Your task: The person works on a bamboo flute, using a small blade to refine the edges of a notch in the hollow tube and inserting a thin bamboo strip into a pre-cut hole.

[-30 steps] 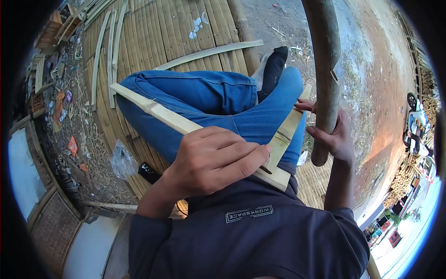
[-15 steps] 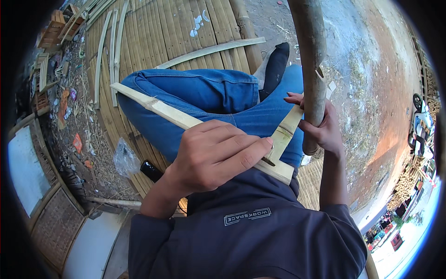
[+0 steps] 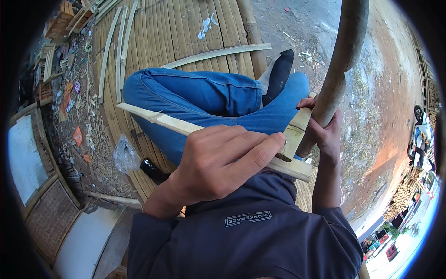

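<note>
My left hand is closed round a long, pale bamboo strip that slants across my lap. Its index fingertip rests by a shorter, wider yellow-green bamboo piece with a node ring. At that piece's lower end, against the strip, shows a small dark edge whose kind I cannot make out. My right hand grips a thick, round, grey-brown pole near its lower end, with fingertips showing by the top of the wide piece. The pole leans to the upper right and has a notch in its side.
I sit cross-legged on a bamboo-slat platform. Several loose bamboo strips lie on it. A clear plastic bag and a black object are beside my left knee. Littered ground lies at left; a motorbike stands far right.
The pole's top has swung right, so it leans more. My right hand, the wide bamboo piece and the strip's near end have shifted slightly right. Both hands keep their hold.
</note>
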### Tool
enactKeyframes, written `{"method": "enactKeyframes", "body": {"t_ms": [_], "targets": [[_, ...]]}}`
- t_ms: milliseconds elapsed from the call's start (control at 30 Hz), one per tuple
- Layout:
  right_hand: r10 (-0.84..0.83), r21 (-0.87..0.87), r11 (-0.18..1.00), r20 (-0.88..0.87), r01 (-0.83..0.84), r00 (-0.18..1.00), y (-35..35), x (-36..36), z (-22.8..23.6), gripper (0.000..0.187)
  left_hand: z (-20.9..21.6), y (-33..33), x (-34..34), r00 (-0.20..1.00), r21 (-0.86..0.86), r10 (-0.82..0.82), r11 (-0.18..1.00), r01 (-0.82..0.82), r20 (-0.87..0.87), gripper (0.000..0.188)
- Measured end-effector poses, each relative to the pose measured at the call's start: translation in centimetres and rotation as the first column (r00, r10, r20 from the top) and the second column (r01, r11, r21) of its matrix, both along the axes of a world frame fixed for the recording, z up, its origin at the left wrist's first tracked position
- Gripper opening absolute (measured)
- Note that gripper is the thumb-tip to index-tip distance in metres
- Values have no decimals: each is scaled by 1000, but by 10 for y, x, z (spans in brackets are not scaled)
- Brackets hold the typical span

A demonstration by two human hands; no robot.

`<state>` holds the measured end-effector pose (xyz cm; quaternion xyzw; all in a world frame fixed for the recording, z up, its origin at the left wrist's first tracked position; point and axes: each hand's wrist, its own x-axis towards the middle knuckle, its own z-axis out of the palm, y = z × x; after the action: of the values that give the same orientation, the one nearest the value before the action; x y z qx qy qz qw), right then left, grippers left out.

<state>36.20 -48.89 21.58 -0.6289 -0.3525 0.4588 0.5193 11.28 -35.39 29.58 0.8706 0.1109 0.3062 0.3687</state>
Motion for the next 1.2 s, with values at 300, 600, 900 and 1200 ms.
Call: {"method": "enactKeyframes", "body": {"t_ms": [300, 600, 900, 1200], "targets": [[-54, 23, 998, -45, 55, 998, 6, -9, -6, 43, -12, -16, -5, 989, -79, 139, 988, -135, 58, 39], [-73, 43, 996, 14, 73, 997, 0, -12, -14, 42, -18, -28, -7, 989, -47, 147, 988, -146, 30, 37], [-68, 61, 996, 51, 64, 996, -1, -6, -22, 41, -8, -22, -8, 992, -221, 73, 971, -94, -102, 49], [-90, 52, 994, -68, 93, 994, 7, -3, -25, 40, -75, 140, 25, 875, -419, 7, 876, -239, -484, 58]]}}
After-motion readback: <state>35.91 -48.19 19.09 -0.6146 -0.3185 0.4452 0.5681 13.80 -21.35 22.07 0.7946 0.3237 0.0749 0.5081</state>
